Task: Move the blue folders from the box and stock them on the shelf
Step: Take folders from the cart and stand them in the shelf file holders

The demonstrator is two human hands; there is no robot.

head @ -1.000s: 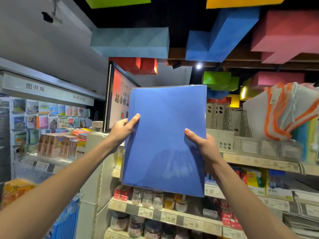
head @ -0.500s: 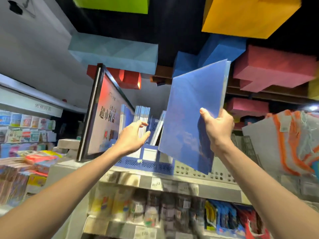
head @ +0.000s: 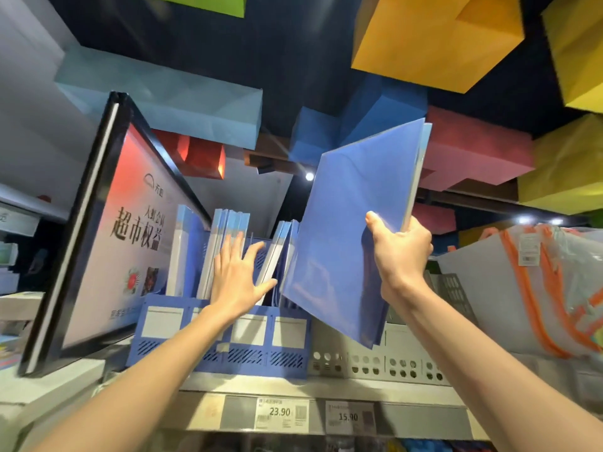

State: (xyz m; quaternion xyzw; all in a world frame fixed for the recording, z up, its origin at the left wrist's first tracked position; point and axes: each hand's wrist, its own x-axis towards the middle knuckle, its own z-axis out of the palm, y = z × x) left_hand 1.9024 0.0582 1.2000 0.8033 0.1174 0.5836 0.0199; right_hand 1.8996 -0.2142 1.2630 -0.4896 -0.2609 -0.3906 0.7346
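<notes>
Head view, looking up at the top shelf [head: 293, 384]. Grips the held folders [head: 346, 230] in the right hand [head: 399, 252], thumb across the front cover and fingers curled round the long edge. Looks like more than one folder, judging by a second edge showing at the top corner. Holds them tilted, lower corner hanging in front of the right end of the blue rack [head: 225, 340] and over the grey rack [head: 375, 363] beside it, not yet inside any slot. Reaches into the blue rack with the left hand [head: 238, 278], fingers straight and spread, gripping nothing, flat against the standing folders [head: 228, 230]. Appears to be pushing one group towards the framed sign [head: 107, 230] at the shelf's left end, thumb out towards a leaning group on the right. Leaves a gap between the two groups.

Judged from this: partway through. Already stocked in the blue rack: several blue folders, in three loose groups. Left to do: slide the held folders into the gap and straighten the leaning ones. Cannot tell how many remain, with the box out of sight. Elsewhere: price tags [head: 280, 412] along the shelf's front edge, mesh bags [head: 538, 288] with orange trim at the right end.
</notes>
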